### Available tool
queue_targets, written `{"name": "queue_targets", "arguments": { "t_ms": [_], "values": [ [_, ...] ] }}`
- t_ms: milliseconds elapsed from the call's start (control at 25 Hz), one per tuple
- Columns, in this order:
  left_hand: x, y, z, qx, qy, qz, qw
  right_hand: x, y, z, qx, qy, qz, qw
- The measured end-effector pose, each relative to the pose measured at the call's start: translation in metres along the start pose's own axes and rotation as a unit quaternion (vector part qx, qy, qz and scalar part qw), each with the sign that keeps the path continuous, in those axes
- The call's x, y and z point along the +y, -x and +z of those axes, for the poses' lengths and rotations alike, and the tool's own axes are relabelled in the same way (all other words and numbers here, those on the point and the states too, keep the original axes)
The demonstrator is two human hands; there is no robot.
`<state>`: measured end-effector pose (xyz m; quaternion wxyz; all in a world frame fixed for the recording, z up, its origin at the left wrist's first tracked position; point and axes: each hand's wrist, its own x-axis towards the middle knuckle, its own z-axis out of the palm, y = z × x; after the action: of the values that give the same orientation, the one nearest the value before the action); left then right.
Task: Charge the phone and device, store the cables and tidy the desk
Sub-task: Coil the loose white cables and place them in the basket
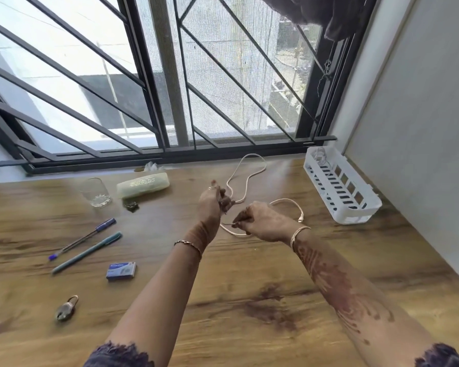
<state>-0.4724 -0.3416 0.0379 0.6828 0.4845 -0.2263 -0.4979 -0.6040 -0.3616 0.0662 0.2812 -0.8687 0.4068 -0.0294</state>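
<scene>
On a wood-grain desk (249,287), just left of a white slotted plastic basket (339,186): a thin, smooth cream cable (247,178) in loose loops, plug end nearest the basket. Further left of the basket, left hand (215,201), fingers curled round one loop. Between that hand and the basket, right hand (263,221), pinching a lower strand. Far left of the basket: a clear glass tumbler (96,193), a pale oblong plastic case (143,185), a slim blue pen (82,238), a slim teal pen (88,251), a small blue box (121,271), a rounded metal padlock (65,308).
</scene>
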Motion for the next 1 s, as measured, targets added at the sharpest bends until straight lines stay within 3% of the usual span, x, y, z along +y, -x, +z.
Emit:
{"name": "queue_targets", "arguments": {
  "t_ms": [160, 240, 480, 680, 840, 1000],
  "values": [
    [-0.007, 0.009, -0.003, -0.094, -0.263, 0.023, 0.96, -0.006, 0.006, -0.017, 0.108, 0.035, -0.052, 0.992],
    [-0.006, 0.015, 0.001, -0.145, -0.322, 0.036, 0.935, -0.002, 0.003, -0.019, 0.141, 0.025, -0.084, 0.986],
    [0.006, 0.023, 0.004, -0.169, -0.319, -0.061, 0.931, 0.015, -0.006, -0.02, 0.168, -0.048, -0.169, 0.97],
    [0.01, 0.023, -0.003, -0.254, -0.236, -0.183, 0.92, 0.011, -0.002, -0.013, 0.039, -0.259, -0.118, 0.958],
    [0.014, 0.023, -0.005, -0.241, -0.193, -0.203, 0.929, 0.013, -0.005, -0.007, 0.065, -0.302, -0.119, 0.944],
    [0.019, 0.028, -0.001, -0.215, -0.185, -0.173, 0.943, 0.015, -0.01, 0.0, 0.1, -0.322, -0.104, 0.936]
  ]
}}
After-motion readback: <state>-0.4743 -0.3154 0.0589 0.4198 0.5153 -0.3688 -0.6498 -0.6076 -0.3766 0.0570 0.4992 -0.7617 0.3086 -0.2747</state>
